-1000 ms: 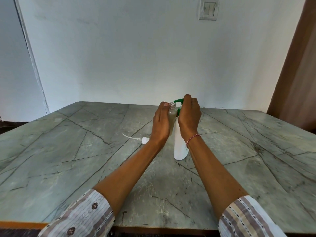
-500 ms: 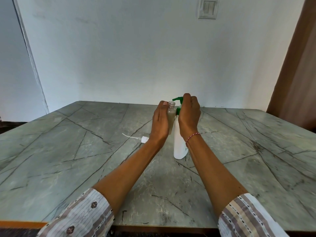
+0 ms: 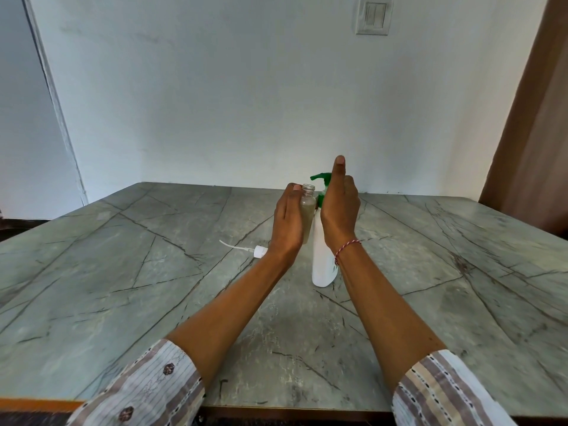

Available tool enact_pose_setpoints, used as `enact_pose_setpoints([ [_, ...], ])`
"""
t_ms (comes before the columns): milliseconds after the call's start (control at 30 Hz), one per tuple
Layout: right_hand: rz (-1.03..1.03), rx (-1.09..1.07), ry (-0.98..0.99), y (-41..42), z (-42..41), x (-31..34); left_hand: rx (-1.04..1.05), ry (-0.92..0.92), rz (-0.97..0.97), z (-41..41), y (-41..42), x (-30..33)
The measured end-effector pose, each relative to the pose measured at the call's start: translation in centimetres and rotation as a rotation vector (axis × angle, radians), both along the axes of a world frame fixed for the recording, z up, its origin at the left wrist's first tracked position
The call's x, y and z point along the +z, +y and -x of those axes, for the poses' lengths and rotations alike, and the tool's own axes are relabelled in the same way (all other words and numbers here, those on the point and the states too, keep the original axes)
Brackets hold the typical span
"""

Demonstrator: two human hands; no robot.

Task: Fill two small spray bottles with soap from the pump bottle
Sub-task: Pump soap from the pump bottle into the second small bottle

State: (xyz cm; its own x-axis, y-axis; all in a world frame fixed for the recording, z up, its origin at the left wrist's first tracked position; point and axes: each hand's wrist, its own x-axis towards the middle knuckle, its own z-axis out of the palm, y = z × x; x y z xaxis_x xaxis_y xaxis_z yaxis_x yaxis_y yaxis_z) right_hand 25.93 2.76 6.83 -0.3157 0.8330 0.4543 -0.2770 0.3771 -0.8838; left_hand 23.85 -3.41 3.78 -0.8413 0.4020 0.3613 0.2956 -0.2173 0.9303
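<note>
A white pump bottle (image 3: 322, 265) with a green pump head (image 3: 319, 177) stands on the grey stone table (image 3: 123, 287). My left hand (image 3: 287, 224) holds a small clear spray bottle (image 3: 308, 210), uncapped and mostly filled with cloudy soap, upright with its mouth just under the green spout. My right hand (image 3: 339, 204) is beside the pump head with one finger raised straight above it and the others loosely curled; it grips nothing. The hand hides most of the pump head.
A white spray cap with its dip tube (image 3: 252, 249) lies on the table left of my left hand. A wall rises behind the table, with a switch plate (image 3: 373, 15) high up. A brown curtain (image 3: 534, 118) hangs at the right.
My right hand has lifted off the pump head, one finger now raised above it. The pump head has risen. My left hand still holds the small bottle at the spout.
</note>
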Motion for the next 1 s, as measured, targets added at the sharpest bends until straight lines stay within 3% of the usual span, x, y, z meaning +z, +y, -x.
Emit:
enact_pose_setpoints([
  [400, 0.128, 0.07, 0.107, -0.25, -0.54, 0.23, 0.0, 0.056, -0.036, -0.33, -0.35, 0.4],
  [1000, 0.109, 0.089, 0.055, -0.09, -0.46, 0.29, 0.003, 0.052, -0.003, -0.42, -0.34, 0.55],
])
